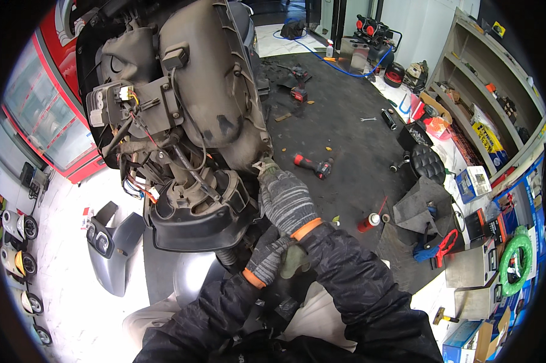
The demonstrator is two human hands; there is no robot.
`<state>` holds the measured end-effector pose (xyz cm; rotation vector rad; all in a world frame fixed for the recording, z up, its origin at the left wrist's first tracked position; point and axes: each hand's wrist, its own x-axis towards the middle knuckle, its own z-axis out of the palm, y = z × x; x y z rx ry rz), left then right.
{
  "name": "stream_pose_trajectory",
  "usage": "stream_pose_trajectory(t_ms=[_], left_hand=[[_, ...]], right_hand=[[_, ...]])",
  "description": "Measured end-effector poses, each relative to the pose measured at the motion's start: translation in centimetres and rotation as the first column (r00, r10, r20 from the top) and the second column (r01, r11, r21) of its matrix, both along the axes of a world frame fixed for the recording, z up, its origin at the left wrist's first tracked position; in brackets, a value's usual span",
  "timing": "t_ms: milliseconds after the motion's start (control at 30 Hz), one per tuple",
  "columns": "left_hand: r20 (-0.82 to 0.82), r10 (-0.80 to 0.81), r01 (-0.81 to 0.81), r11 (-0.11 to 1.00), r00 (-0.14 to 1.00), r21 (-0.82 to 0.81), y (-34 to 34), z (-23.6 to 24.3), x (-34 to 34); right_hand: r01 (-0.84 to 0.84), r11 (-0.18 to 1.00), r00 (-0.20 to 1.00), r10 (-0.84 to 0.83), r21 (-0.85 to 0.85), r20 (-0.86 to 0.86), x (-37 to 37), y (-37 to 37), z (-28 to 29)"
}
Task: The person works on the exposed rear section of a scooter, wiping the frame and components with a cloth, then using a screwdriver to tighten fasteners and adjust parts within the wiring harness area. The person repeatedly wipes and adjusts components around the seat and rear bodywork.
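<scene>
Both hands wore grey knit gloves with orange cuffs, and dark padded sleeves came up from the lower edge. Nearest the body, the left hand [267, 259] was curled low under the stripped front of a scooter [194, 121], its fingers bent around something dark beneath the bodywork; what it gripped could not be made out. Just above it, the right hand [285, 199] reached up to the right edge of the scooter's front, fingertips pinched on a small pale metal clip [262, 164] at the rim of the grey-brown inner panel [215, 78]. So the scooter stood directly ahead and to the left of both hands, touching each. Exposed wiring and a white connector [126, 92] sat higher on its left side. A detached silver panel [112, 245] lay on the pale floor to the left. Farther off, on a dark mat [345, 145], lay a red cordless driver [314, 165] and a red spray can [367, 222]. Beyond, wooden shelves [496, 91] held boxes, and a red glass-fronted cabinet [49, 115] stood far left.
</scene>
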<state>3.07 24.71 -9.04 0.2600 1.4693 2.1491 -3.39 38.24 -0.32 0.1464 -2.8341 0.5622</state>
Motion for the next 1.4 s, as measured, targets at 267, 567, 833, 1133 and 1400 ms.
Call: stream_pose_trajectory(t_ms=[267, 567, 833, 1133, 1400], left_hand=[[0.077, 0.025, -0.031, 0.997, 0.997, 0.067, 1.3, 0.4, -1.1], [0.052, 0.055, -0.060, 0.992, 0.997, 0.112, 1.5, -1.2, -1.5], [-0.012, 0.104, -0.103, 0.991, 0.994, 0.091, 0.7, -1.2, -0.7], [0.044, 0.042, -0.044, 0.997, 0.998, 0.061, 1.3, 0.2, -0.5], [-0.022, 0.017, -0.018, 1.000, 1.000, -0.019, 1.1, 0.4, -0.1]], right_hand=[[-0.121, 0.945, 0.966, 0.041, -0.304, -0.257, -0.9, 2.0, -1.5], [-0.078, 0.976, 0.941, 0.005, -0.203, -0.338, -1.1, 1.6, -3.0], [0.042, 0.934, 0.941, -0.155, -0.354, -0.299, -0.8, -0.3, -3.1], [-0.048, 0.995, 0.983, 0.032, -0.089, -0.179, -0.9, 1.7, -1.4], [-0.175, 0.983, 0.967, 0.182, 0.056, -0.179, 0.0, 1.8, -1.7]])
